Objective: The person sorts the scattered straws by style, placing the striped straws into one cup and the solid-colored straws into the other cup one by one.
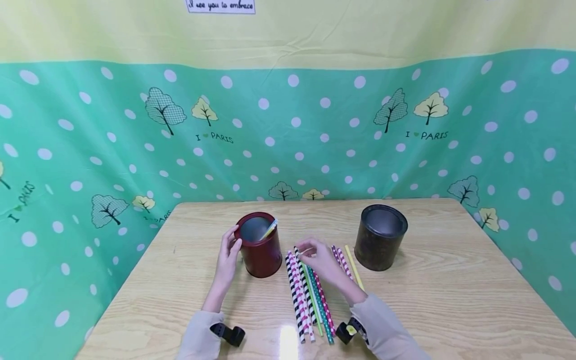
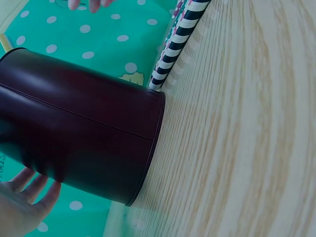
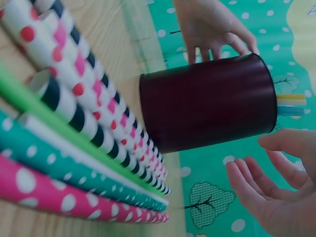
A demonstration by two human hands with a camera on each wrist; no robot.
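Observation:
A dark red can [image 1: 262, 257] stands upright on the table, with a few paper straws [image 3: 291, 103], yellow and blue among them, leaning out of its mouth. My left hand [image 1: 228, 252] rests its fingers against the can's left side near the rim; its fingers [image 2: 37, 190] look fairly straight on the wall. Just right of the can, my right hand [image 1: 318, 259] hovers over the far ends of a row of patterned straws [image 1: 300, 295]. Thumb and fingers are apart there, and the right wrist view [image 3: 276, 185] shows nothing between them.
A second dark can [image 1: 381, 239] stands at the right. Between it and my right hand lie a yellow straw [image 1: 354, 267] and patterned purple and pink straws [image 1: 344, 262]. A green dotted curtain [image 1: 279, 150] hangs behind the wooden table [image 1: 450, 300].

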